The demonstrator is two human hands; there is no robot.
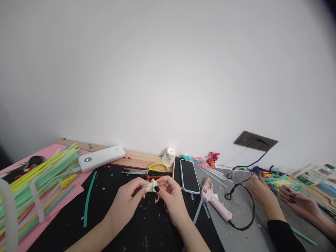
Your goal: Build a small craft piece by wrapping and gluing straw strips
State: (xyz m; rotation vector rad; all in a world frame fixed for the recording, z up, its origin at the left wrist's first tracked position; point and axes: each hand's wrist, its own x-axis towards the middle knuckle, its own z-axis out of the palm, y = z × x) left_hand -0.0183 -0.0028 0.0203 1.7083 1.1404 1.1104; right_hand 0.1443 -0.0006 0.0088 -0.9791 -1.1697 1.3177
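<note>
Over the black mat (126, 224), my left hand (132, 192) and my right hand (170, 192) meet, fingers pinched on a small pipe-cleaner piece (153, 183). It is cream-coloured, with bits of yellow and blue showing below. Fingers cover much of it, so its full shape is hidden. Just beyond lie scissors (158, 166) with yellow handles. A red item partly shows behind my fingertips. To the left of my left hand rests a single teal pipe cleaner (89, 199).
Bundled pipe cleaners (49, 182) lie on pink sheets at left, beside a white oblong device (102, 158). A paper cup (169, 156), phone (190, 176) and pink glue gun (215, 201) with a looping black cord stand ahead and right. Another person's hands (299, 203) work at far right.
</note>
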